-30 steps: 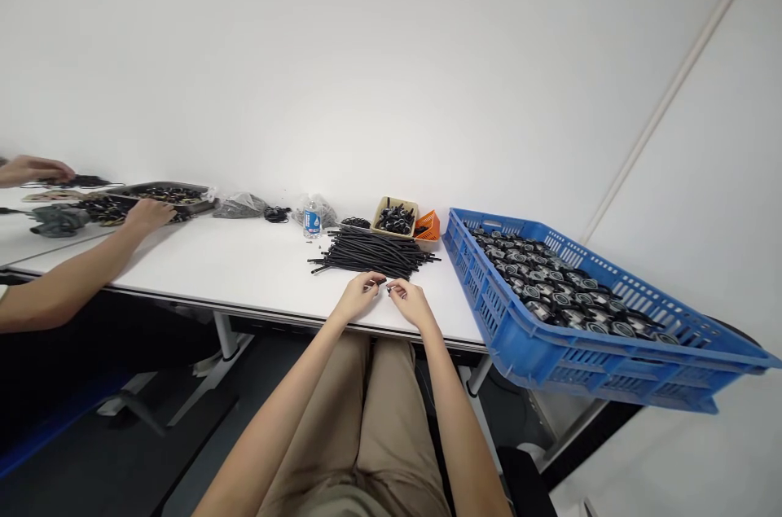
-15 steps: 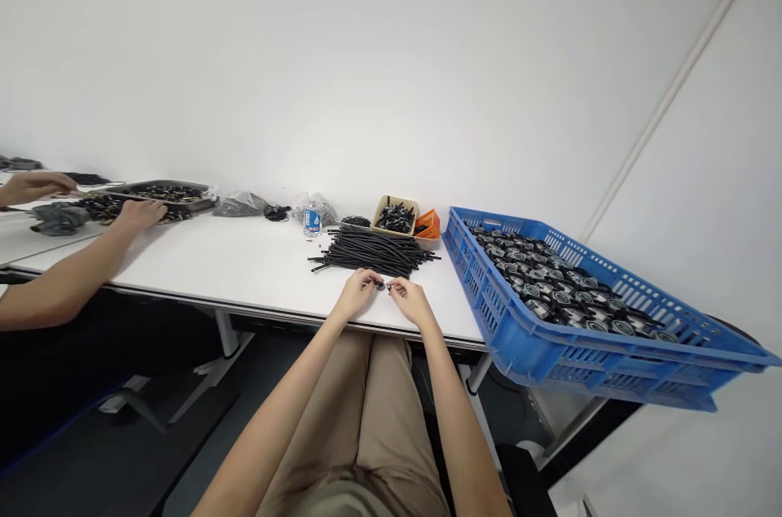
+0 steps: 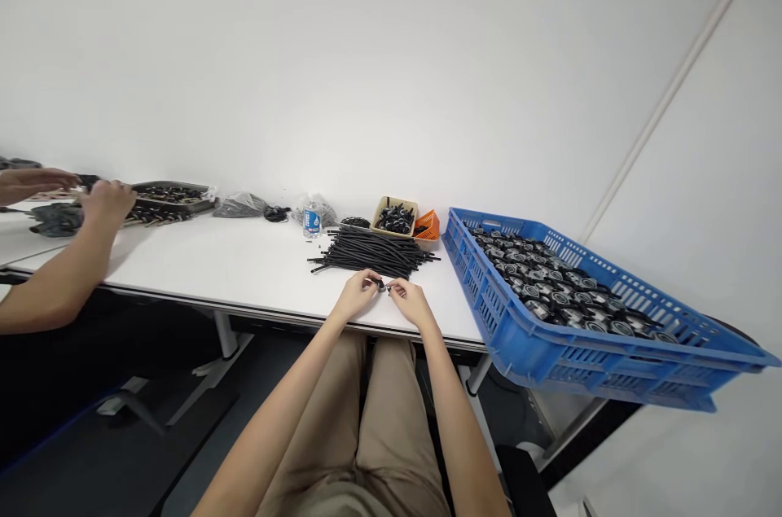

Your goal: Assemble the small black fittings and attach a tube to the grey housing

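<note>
Close to the table's front edge, my left hand [image 3: 356,294] pinches a small black part [image 3: 380,284] that pokes out past the fingertips. My right hand [image 3: 409,300] is closed too, its fingertips a short gap from that part, with a tiny dark piece [image 3: 389,289] at them; its kind is too small to make out. Just beyond both hands lies a pile of black tubes [image 3: 372,251], their ends pointing left and right.
A cream basket [image 3: 382,232] of black parts and an orange basket [image 3: 431,222] stand behind the pile. At right is a large blue crate [image 3: 489,297] of black and silver parts. Left are a water bottle [image 3: 311,220], plastic bags and a metal tray [image 3: 201,205]. A co-worker's hands [image 3: 107,203] work far left.
My hands stay nearly in place, and the black part at my left fingertips shows a little more. The co-worker's nearer hand has moved left toward their other hand.
</note>
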The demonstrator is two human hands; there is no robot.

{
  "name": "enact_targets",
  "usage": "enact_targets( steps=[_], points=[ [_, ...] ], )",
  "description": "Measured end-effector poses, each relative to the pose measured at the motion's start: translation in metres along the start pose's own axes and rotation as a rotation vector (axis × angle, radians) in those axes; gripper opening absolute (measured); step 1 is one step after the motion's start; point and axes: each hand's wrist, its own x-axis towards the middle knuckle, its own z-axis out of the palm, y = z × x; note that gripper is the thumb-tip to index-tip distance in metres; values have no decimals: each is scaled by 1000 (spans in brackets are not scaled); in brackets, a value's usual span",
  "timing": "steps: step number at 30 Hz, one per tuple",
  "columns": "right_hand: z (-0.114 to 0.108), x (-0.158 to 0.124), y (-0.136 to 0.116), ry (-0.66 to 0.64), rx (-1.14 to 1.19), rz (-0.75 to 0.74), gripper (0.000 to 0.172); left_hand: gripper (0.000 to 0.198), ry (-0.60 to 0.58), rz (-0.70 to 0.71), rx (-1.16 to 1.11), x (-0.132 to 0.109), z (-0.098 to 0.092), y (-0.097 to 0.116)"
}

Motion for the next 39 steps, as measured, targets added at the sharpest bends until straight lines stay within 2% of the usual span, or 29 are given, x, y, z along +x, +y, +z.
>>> enact_targets(
  steps=[14,26,39],
  points=[
    [-1,-1,-3,4,-4,-1,24,31,-1,-38,-58,1,3,-10],
    [0,-1,-1,3,-17,-29,25,16,9,-96,-97,-1,-1,-2],
    [0,0,0,-36,-50,-97,23,36,-113,-1,-59,-2,0,2]
  ],
)
